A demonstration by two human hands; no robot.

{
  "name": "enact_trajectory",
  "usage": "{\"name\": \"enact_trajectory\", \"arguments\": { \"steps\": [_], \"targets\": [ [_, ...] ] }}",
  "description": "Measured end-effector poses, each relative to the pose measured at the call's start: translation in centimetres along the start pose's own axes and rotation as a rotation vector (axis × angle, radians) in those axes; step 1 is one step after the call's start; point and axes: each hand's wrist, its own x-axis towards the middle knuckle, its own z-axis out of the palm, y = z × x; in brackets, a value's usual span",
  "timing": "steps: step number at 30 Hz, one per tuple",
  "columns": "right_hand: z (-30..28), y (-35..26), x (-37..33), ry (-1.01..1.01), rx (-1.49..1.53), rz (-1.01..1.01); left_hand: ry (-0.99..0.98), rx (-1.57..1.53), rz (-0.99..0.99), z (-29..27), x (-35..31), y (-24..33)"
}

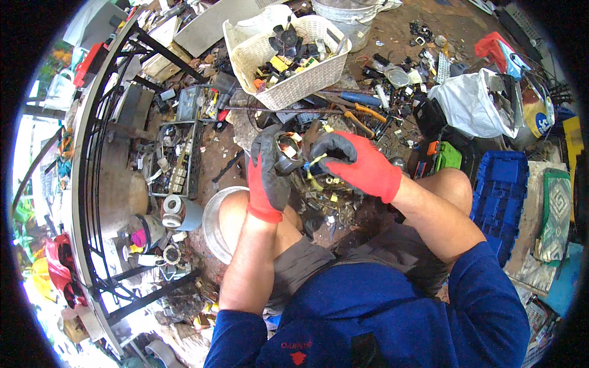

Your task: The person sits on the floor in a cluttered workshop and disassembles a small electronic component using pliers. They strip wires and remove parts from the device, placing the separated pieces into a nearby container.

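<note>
Both my hands wear red work gloves with dark grey palms. My left hand [268, 175] is raised at the middle and grips a round, open metal part [286, 161] that looks like a small motor casing; its inside shows pale and reddish bits. Just to its right, my right hand [362, 165] curls with thumb and fingers pinched around a thin yellow piece [316, 161], perhaps a wire or strip. Some blue shows beside that piece, close to the metal part. Whether the yellow piece joins the metal part, I cannot tell.
Ahead stands a cream basket [300, 80] of mixed electrical scrap, with orange-handled pliers [359, 122] before it. A metal basin [215, 224] sits by my left leg. On the left runs a black metal frame [92, 202]; a blue plastic case [500, 202] lies right. Scrap litters the ground.
</note>
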Motion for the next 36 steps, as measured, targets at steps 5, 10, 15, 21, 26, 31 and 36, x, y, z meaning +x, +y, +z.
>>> {"name": "enact_trajectory", "arguments": {
  "steps": [5,10,15,21,26,31,36],
  "targets": [
    [1.5,-1.1,-0.7,0.087,0.155,0.062,-0.031,0.434,0.162,2.3,-0.1,2.2],
    [2.1,-1.6,-0.8,0.129,0.023,0.113,0.017,0.505,0.164,1.7,-0.5,1.3],
    [2.1,-1.4,-1.0,0.186,0.052,0.195,0.041,0.558,0.226,2.4,-1.1,1.7],
    [1.4,-1.3,-1.0,0.14,0.009,0.237,-0.028,0.767,0.483,2.2,-1.1,1.4],
    [2.2,-2.3,-1.3,0.235,0.027,0.238,-0.022,0.852,0.475,2.6,-1.5,1.4],
    [2.5,-0.5,-1.1,0.207,0.02,0.039,0.041,0.463,0.159,3.1,-1.9,0.9],
    [2.2,-1.3,-1.5,0.2,-0.199,-0.091,0.031,0.591,0.206,3.3,-2.1,1.3]
  ]
}}
